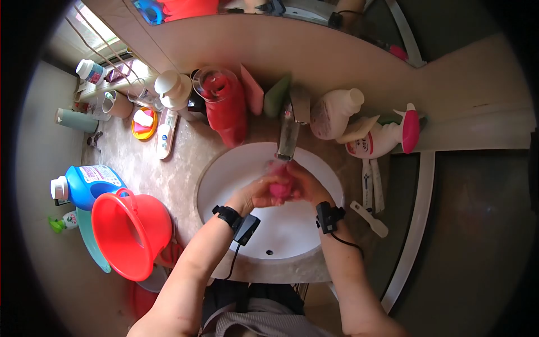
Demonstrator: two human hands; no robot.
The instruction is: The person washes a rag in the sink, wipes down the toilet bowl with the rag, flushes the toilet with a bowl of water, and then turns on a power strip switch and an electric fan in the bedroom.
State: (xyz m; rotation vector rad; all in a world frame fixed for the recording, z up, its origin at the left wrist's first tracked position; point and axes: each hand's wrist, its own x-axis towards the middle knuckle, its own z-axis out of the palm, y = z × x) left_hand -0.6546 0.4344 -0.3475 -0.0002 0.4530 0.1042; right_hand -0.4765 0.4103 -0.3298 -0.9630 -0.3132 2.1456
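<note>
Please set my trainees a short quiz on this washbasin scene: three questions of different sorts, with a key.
1. Multiple choice: what colour is the item held between the left hand and the right hand?
A) green
B) pink
C) blue

2. True or false: both hands are over the sink, close to the end of the faucet.

3. Short answer: which is nearer the sink, the red bucket or the blue bottle?

Key: 1. B; 2. true; 3. the red bucket.

Basin (269, 233) front free, faucet (288, 137) behind
</note>
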